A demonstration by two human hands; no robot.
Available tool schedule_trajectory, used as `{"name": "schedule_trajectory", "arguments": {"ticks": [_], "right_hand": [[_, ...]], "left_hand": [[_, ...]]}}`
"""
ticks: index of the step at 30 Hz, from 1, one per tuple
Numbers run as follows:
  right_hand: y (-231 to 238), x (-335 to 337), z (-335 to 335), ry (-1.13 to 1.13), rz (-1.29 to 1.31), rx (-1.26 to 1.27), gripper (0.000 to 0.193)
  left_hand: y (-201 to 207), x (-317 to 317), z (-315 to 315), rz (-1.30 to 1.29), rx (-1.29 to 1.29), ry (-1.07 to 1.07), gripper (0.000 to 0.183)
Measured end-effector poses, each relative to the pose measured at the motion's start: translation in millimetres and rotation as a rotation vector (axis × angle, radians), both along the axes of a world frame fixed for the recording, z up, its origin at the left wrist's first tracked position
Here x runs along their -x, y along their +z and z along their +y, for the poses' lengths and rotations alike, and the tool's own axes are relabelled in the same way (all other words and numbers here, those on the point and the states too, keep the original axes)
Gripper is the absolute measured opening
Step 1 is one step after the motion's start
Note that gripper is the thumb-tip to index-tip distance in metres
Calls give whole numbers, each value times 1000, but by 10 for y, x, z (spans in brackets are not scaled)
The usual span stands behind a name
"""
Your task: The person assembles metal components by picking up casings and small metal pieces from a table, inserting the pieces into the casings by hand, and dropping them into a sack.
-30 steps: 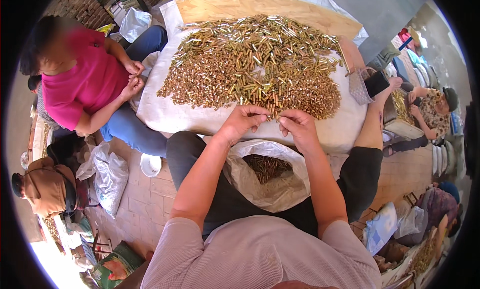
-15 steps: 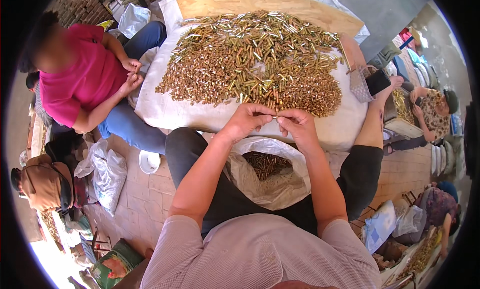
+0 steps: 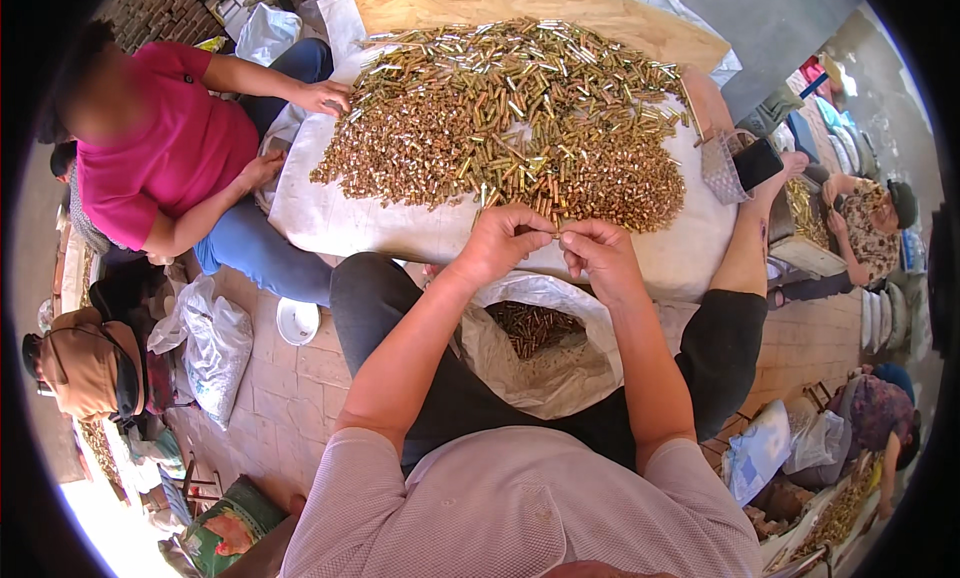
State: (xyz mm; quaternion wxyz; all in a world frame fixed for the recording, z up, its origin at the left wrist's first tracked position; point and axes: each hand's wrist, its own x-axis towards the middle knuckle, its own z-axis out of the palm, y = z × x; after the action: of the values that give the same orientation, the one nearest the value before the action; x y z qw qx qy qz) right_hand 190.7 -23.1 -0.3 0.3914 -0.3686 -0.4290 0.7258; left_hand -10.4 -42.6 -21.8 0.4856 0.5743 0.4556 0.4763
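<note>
My left hand (image 3: pixel 503 243) and my right hand (image 3: pixel 603 258) meet at the table's near edge. Both are closed in a fingertip pinch on one small brass-coloured metal piece (image 3: pixel 556 235), mostly covered by my fingers. Just beyond them, longer brass-coloured rods (image 3: pixel 560 88) lie heaped on a cloth-covered table (image 3: pixel 330 228). Two mounds of short copper-coloured pieces flank the middle, a left mound (image 3: pixel 395 148) and a right mound (image 3: pixel 630 183). Below my hands, between my legs, an open white sack (image 3: pixel 500 368) holds many finished-looking rod pieces (image 3: pixel 535 328).
A co-worker in a pink shirt (image 3: pixel 185 118) sits at the table's left, one hand (image 3: pixel 325 96) at the heap. A white bowl (image 3: pixel 298 323) and a filled plastic sack (image 3: pixel 215 353) stand on the floor. A phone (image 3: pixel 757 165) rests near my right leg. Other people work at the right.
The co-worker's hands have come apart, one reaching out to the heap's left edge. My hands stay pinched together, shifted very slightly, and the piece between them sits at a different angle.
</note>
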Motion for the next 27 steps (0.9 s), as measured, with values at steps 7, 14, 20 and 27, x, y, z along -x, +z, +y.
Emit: {"name": "schedule_trajectory", "arguments": {"ticks": [7,14,20,27], "right_hand": [[-56,-42,-11,22,70,55,11],[-255,-97,4,37,263,193,11],[-106,-179,-16,78,-21,99,8],[-72,-127,-58,696,-396,-88,8]], "left_hand": [[6,-43,-15,-124,102,-23,9],[117,-131,-53,-313,192,-107,8],[128,304,57,292,72,141,18],[-216,594,70,906,152,389,23]]}}
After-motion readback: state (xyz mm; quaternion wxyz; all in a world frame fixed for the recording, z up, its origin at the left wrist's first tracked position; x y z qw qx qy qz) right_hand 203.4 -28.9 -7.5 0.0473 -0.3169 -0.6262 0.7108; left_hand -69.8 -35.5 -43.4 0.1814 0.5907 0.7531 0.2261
